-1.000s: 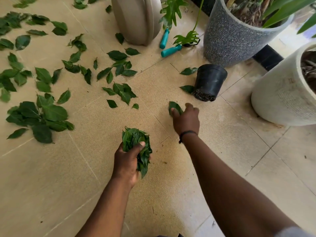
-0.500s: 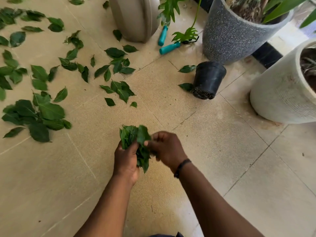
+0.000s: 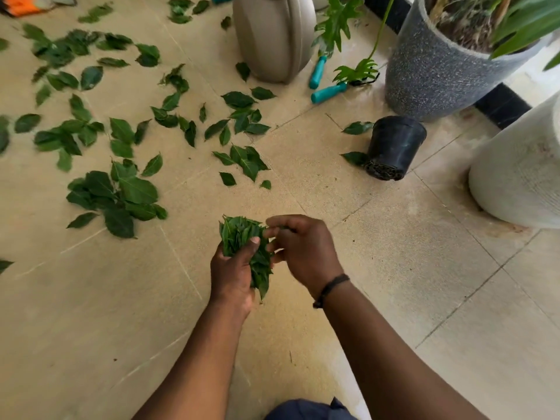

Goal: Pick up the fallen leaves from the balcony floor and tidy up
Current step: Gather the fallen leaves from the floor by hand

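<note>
My left hand (image 3: pixel 231 274) grips a thick bunch of green leaves (image 3: pixel 239 236) upright over the tiled floor at the centre. Just right of it is my right hand (image 3: pixel 303 250), its curled fingertips pinching the bunch's right edge. Several fallen leaves lie loose on the floor beyond: a dense pile (image 3: pixel 121 195) to the left, a small cluster (image 3: pixel 242 160) straight ahead, more spread toward the far left. Two single leaves (image 3: pixel 357 127) lie beside a tipped black pot.
A small black plastic pot (image 3: pixel 394 144) lies on its side to the right. Behind stand a beige planter (image 3: pixel 274 34), a speckled grey planter (image 3: pixel 439 68) and a white planter (image 3: pixel 521 177). Teal-handled shears (image 3: pixel 327 92) lie between the planters. An orange object (image 3: pixel 21 4) sits at the far left.
My right hand lifted a leaf from the floor near the black pot, brought it back to the bunch in my left hand, and now rests against that bunch.
</note>
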